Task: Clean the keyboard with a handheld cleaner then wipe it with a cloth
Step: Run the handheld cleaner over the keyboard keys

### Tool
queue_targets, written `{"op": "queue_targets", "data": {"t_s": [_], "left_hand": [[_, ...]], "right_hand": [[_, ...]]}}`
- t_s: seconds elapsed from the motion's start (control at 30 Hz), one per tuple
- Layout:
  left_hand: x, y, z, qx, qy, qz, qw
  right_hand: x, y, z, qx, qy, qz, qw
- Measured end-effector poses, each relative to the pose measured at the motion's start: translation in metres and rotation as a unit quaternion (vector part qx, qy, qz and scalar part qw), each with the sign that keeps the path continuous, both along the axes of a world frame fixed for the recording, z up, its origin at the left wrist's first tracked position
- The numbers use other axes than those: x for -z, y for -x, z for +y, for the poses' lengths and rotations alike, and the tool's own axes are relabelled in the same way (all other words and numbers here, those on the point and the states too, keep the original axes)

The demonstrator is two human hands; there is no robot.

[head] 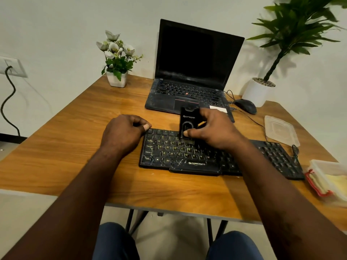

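Firmly, the right hand [212, 128] gripped the black handheld cleaner [188, 123], standing upright on the keyboard [180, 156], its lower end probably touching the upper key rows; the left hand [124, 131] rested curled at the keyboard's left corner on the wooden table [75, 147]; a laptop [189, 72] sat behind.

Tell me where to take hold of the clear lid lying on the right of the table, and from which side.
Take the clear lid by its thin near rim, coming in from the right. It lies flat on the table, so only the edges offer a pinch, and the mouse cable runs along its left side.
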State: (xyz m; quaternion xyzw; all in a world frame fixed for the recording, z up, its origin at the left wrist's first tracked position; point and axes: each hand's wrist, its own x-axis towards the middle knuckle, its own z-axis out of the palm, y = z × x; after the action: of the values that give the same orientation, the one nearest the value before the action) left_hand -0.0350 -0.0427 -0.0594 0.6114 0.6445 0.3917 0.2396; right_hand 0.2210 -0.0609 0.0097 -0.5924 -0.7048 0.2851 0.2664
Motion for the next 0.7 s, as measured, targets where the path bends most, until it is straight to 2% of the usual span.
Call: {"op": "queue_targets", "data": {"t_s": [0.2, 0.33, 0.43, 0.7], "left_hand": [[0.004, 0.002, 0.001, -0.010, -0.010, 0.003, 1.000], [0.003, 0.002, 0.000, -0.015, -0.013, 0.022, 1.000], [0.003, 0.001, -0.002, -0.015, -0.018, -0.020, 1.000], [0.006, 0.002, -0.002, -0.014, -0.024, -0.005, 1.000]], "right_hand": [[0.005, 0.068, 0.012, -0.072, -0.042, 0.015, 0.996], [0.008, 0.082, 0.013, -0.089, -0.038, 0.025, 0.995], [0.003, 0.062, 0.012, -0.084, -0.021, -0.002, 0.996], [-0.020, -0.032, 0.011, -0.040, 0.031, -0.083, 0.995]]}}
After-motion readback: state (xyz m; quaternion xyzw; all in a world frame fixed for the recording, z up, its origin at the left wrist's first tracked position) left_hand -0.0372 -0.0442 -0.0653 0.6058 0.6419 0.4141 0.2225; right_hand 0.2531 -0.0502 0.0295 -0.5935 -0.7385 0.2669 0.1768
